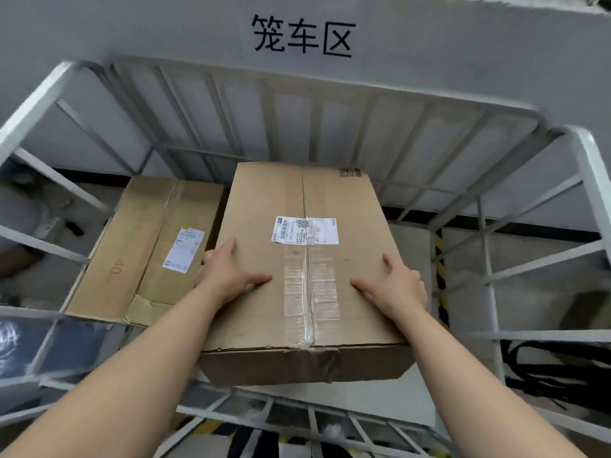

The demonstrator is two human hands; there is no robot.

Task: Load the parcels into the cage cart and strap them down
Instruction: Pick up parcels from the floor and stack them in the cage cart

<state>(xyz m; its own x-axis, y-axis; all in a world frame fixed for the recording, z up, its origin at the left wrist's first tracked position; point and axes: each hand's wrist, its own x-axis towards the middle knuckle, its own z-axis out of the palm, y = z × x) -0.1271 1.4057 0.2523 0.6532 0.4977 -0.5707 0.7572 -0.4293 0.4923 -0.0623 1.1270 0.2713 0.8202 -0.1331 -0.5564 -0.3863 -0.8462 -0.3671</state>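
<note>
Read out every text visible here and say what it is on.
"笼车区": wall sign.
"40", sideways: left box.
Shipping label on held box: too small to read.
Label on left box: blurred.
Printed codes at held box's far corner: unreadable.

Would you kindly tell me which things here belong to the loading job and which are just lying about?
Job: held parcel, loaded parcel, cage cart, left hand, right hand.
Lying about: wall sign, dark bundle, black coils (perhaps straps).
</note>
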